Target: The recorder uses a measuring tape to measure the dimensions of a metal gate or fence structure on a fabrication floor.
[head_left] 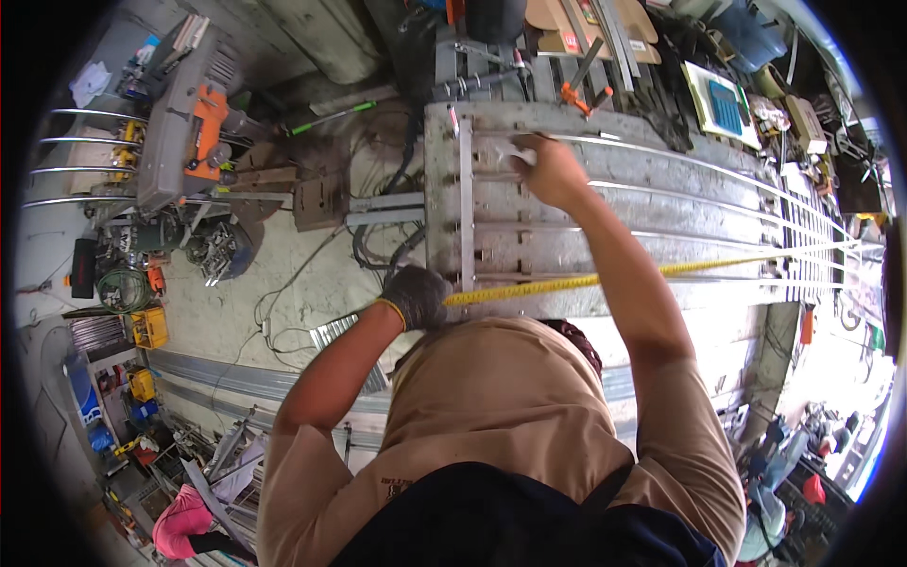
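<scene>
My left hand (416,295), in a dark glove with a yellow cuff edge, is closed on the end of a yellow tape measure (539,286) at the near left corner of the metal table (543,203). The tape's blade stretches far to the right, crossing under my right forearm. Over the far part of the table is my right hand (553,170), its fingers bent and blurred beside a small pale smear. Beneath it lies a frame of slim metal tubes: a short crosspiece (466,203) at the left joins several long rails (680,194) running right.
An orange clamp (581,97) stands at the table's far edge. At the left is a grey and orange machine (189,142), with cables (269,312) across the floor. Long metal profiles (236,373) lie behind me. A person in pink (179,522) is at the lower left.
</scene>
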